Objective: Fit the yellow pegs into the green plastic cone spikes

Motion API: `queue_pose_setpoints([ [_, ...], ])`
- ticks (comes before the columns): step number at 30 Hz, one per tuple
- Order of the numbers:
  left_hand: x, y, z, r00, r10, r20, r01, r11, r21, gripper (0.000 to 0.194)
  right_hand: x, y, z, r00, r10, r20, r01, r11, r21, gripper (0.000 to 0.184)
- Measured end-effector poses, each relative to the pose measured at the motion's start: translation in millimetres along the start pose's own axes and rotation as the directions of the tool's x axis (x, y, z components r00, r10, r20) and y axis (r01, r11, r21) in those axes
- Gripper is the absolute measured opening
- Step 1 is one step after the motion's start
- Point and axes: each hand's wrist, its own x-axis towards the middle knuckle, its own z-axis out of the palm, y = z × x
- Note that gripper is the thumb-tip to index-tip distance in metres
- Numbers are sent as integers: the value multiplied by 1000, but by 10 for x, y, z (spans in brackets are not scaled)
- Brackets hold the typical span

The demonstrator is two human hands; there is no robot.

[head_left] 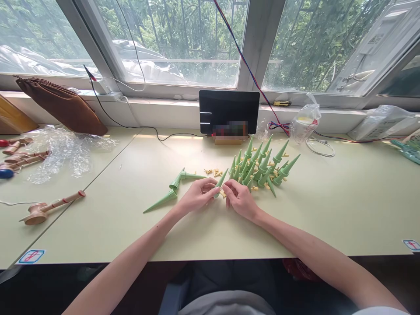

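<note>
Green spike (222,179) between its fingers, the left hand (199,194) is facing the right hand (242,201), which is pinching a yellow fitting (223,193), while a clear bag (303,131) is enclosing something yellowish (305,120).

The table (124,227) is pale yellow-green, and a thin dark line (95,179) runs across its left part. Three green spikes (166,198) lie on it near the middle, touching or almost touching. Small yellow bits (218,173) lie behind them. To the right is a big bunch of green cones (264,166), most pointing up. On the left are a wooden toy (36,214), more wooden toys (26,160) and crinkly clear plastic (80,159). At the back are a brown block (228,141), a black cord (141,127) and a looped white cord (323,154). Stickers (32,257) are on the front corners.
</note>
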Motion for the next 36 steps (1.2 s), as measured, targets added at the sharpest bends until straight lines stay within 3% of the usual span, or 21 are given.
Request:
queue_pose_setpoints([
  [8, -3, 4, 6, 999, -20, 43, 21, 999, -24, 28, 14, 77, 16, 997, 12, 80, -12, 1000, 1, 47],
  [12, -3, 0, 1, 999, -4, 51, 4, 1000, -12, 27, 25, 86, 14, 997, 24, 67, -26, 999, 39, 49],
  [19, 5, -14, -34, 990, 117, 84, -126, 986, 109, 32, 26, 88, 3, 998, 59, 34, -62, 993, 103, 49],
  [36, 8, -52, -74, 993, 70, 90, -87, 975, 205, 35, 40, 48, -36, 994, 45, 98, -46, 999, 12, 50],
])
